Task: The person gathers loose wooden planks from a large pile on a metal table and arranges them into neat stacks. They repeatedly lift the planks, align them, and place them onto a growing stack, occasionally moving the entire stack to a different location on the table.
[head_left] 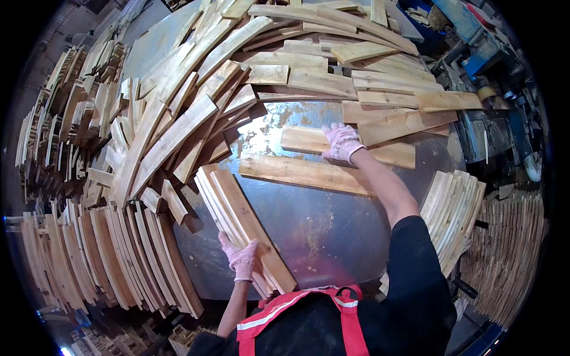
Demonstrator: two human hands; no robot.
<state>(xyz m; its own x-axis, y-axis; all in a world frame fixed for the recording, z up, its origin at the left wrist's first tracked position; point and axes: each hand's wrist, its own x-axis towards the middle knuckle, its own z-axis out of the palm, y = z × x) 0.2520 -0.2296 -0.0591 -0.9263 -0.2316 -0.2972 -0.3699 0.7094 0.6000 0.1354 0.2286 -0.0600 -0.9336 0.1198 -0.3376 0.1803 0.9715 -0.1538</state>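
Note:
My left hand (pixel 240 258), in a pale pink glove, is closed around a stack of several narrow boards (pixel 240 222) standing on edge at the table's near left. Its thumb lies against the right side of the stack, its fingers on the left. Farther off, my right hand (pixel 343 142), gloved alike, spans a pale board (pixel 304 139), with fingers over the far edge and thumb near the close edge. Between my hands, a longer board (pixel 303 173) lies flat, with part of it under my right forearm.
A loose heap of boards (pixel 320 83) covers the far side of the metal table (pixel 314 237). Rows of stacked boards (pixel 113 255) line the left. A leaning stack (pixel 451 207) stands at the right, and blue machinery (pixel 484 53) at the far right.

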